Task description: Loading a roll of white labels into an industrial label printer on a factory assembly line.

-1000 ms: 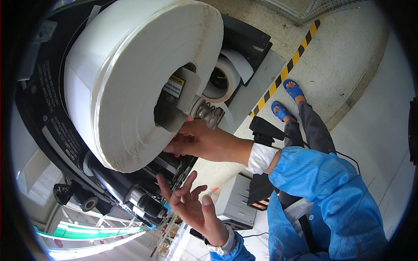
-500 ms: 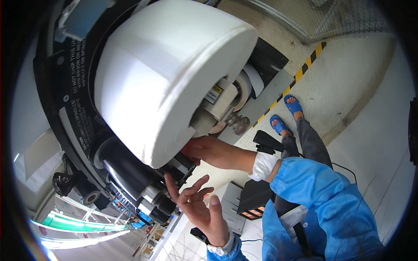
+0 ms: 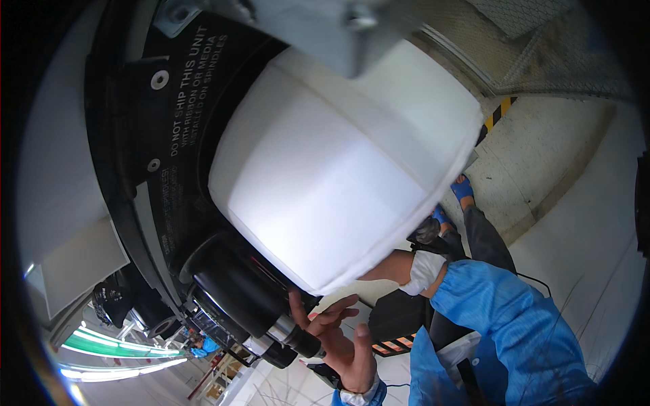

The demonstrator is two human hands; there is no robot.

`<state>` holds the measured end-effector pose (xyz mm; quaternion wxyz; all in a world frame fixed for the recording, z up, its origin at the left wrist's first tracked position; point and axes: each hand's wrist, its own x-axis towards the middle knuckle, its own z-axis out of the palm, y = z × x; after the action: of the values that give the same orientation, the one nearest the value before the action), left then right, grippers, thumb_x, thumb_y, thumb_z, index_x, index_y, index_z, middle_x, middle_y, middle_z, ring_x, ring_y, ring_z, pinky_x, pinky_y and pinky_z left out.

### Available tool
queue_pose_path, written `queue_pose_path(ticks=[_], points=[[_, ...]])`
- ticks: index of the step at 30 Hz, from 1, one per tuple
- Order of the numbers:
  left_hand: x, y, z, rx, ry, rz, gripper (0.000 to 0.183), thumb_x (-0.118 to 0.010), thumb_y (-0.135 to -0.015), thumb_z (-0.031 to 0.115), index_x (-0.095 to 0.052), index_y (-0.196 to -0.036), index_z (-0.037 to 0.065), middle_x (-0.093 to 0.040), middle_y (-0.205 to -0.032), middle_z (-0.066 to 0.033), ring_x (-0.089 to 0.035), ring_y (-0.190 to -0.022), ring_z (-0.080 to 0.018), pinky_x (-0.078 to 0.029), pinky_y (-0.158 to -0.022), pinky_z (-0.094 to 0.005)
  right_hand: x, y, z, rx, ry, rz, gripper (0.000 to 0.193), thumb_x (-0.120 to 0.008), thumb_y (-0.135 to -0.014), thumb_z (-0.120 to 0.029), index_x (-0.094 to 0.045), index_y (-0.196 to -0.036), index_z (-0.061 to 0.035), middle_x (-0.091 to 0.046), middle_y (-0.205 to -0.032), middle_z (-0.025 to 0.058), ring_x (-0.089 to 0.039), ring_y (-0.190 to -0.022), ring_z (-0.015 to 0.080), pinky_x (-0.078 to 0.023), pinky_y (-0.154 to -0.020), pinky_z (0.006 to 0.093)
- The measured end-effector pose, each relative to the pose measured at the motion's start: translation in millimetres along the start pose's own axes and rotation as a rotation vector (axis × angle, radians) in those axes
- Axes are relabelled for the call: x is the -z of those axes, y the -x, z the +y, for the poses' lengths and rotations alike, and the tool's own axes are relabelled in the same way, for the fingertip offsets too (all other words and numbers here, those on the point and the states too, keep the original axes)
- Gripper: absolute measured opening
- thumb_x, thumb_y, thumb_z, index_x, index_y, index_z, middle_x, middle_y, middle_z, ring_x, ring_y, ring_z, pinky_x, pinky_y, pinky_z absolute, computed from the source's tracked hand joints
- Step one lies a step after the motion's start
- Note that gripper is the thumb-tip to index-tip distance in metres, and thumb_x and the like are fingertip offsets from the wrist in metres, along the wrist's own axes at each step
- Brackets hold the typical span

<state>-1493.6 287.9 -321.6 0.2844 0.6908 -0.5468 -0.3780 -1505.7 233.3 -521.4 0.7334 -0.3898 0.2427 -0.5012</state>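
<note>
A large white paper roll point(image 3: 338, 183) sits on the black side panel of a machine point(image 3: 145, 115). My right hand reaches behind the roll's lower end; only the wrist point(image 3: 391, 268) and part of the hand's back show, and its fingers are hidden. Below the roll, my left hand point(image 3: 344, 344) has its fingers apart, the index pointing up and the thumb raised, with nothing visible in it. Its fingertips are close to the roll's lower edge and to a shiny black cylinder point(image 3: 233, 287) with a metal collar and a black end knob point(image 3: 305, 342).
A blurred grey metal part point(image 3: 338, 30) juts over the roll at the top. Further left are a smaller dark roll point(image 3: 152, 314) and a white panel point(image 3: 84, 267). A black box with orange slots point(image 3: 399, 318) stands below. Yellow-black tape point(image 3: 500, 115) marks the floor by wire mesh.
The view has shifted, so the roll sits further right and hides its hub and most of my right hand. My left hand appears lower and stays spread near the cylinder.
</note>
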Motion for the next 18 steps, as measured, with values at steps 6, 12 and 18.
queue_pose_path(ticks=[6,12,18], points=[[0,-2,-5,0.031,-0.015,0.01,0.038,-0.074,-0.087,0.013,-0.051,-0.117,0.007,-0.016,-0.165,-0.0236,-0.063,-0.118,-0.0331,-0.056,-0.09,-0.0408,4,-5,-3,-0.289,-0.3,-0.116,0.043,-0.044,-0.11,-0.026,-0.042,-0.146,-0.0043,-0.051,-0.135,0.0146,-0.051,-0.116,0.0153,-0.044,-0.1,0.0309],[6,1,-12,-0.011,-0.132,0.033,0.048,-0.073,-0.09,0.028,-0.046,-0.121,0.004,-0.016,-0.165,-0.0258,-0.07,-0.106,-0.033,-0.056,-0.079,-0.0364,-6,-2,-15,-0.289,-0.549,0.038,0.034,-0.045,-0.11,-0.031,-0.051,-0.13,-0.0035,-0.057,-0.116,0.005,-0.053,-0.099,0.0122,-0.047,-0.084,0.0309],[11,7,-14,0.072,-0.144,-0.026,0.044,-0.079,-0.086,0.023,-0.049,-0.117,0.013,-0.015,-0.164,-0.0206,-0.024,-0.151,-0.0406,-0.027,-0.119,-0.0589,1,2,-15,-0.143,-0.235,0.012,0.027,-0.054,-0.104,-0.027,-0.062,-0.1,-0.0015,-0.059,-0.08,0.006,-0.053,-0.077,0.0135,-0.047,-0.071,0.0316]])
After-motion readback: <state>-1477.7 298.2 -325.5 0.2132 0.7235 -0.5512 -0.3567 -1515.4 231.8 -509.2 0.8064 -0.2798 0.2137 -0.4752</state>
